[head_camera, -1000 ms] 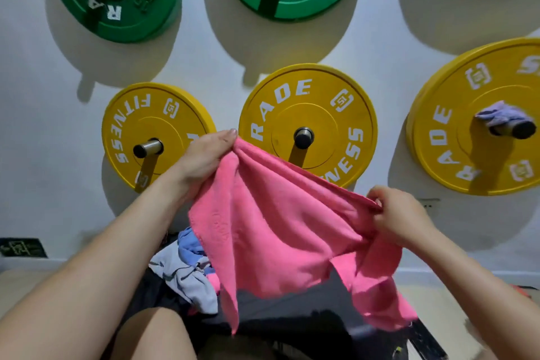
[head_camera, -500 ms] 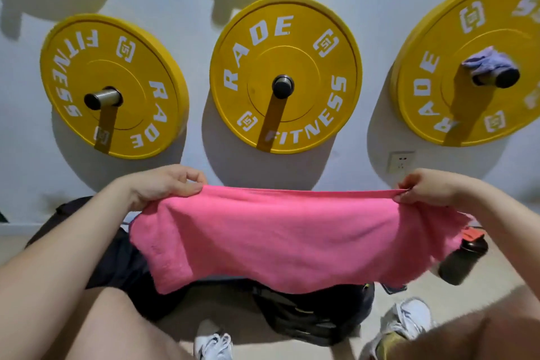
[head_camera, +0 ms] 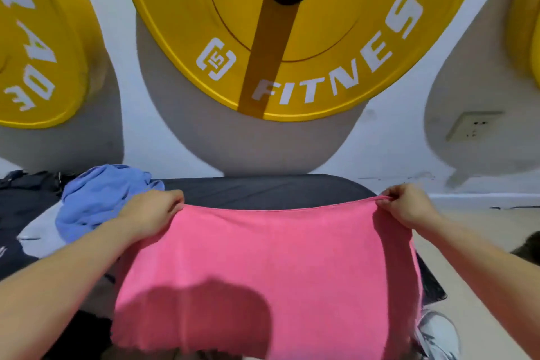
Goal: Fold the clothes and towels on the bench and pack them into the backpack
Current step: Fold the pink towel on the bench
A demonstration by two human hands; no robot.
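Observation:
A pink towel [head_camera: 268, 266] is stretched flat between my hands over the black bench [head_camera: 263, 188]. My left hand [head_camera: 152, 210] grips its far left corner and my right hand [head_camera: 406, 207] pinches its far right corner. The towel's near edge hangs toward me and hides the bench's near part. A crumpled blue garment [head_camera: 96, 199] lies on the bench to the left, beside my left hand. Dark clothing [head_camera: 17, 207] lies further left. The backpack is not in view.
Yellow weight plates [head_camera: 292, 38] hang on the white wall just behind the bench. A wall socket [head_camera: 470, 126] is at the right. A white shoe [head_camera: 438, 333] shows on the floor at the lower right.
The towel has come down from mid-air and now lies spread over the bench, still held by both corners. My view has moved closer to the wall and lower.

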